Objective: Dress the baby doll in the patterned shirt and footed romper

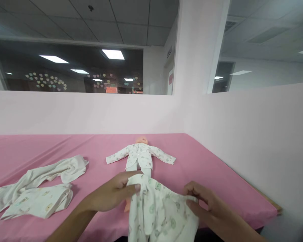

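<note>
A pair of white printed baby pants [164, 211] hangs between my hands, its waistband uppermost. My left hand [111, 191] pinches the waistband at the left corner, thumb in front. At the right corner my right hand [204, 205] grips the same band between thumb and fingers. Beyond the pants a baby doll [141, 139] lies on its back, head toward the wall and arms spread. It wears a white printed long-sleeved top [140, 156] and something pale on its upper legs. The pants and my left hand hide most of its lower legs.
A pink sheet [98, 148] covers the table, which meets walls at the back and right. On the left lie a crumpled white cloth [53, 171] and a folded printed cloth [40, 201]. The table's right edge [275, 208] shows a bare wooden corner. Windows sit above the walls.
</note>
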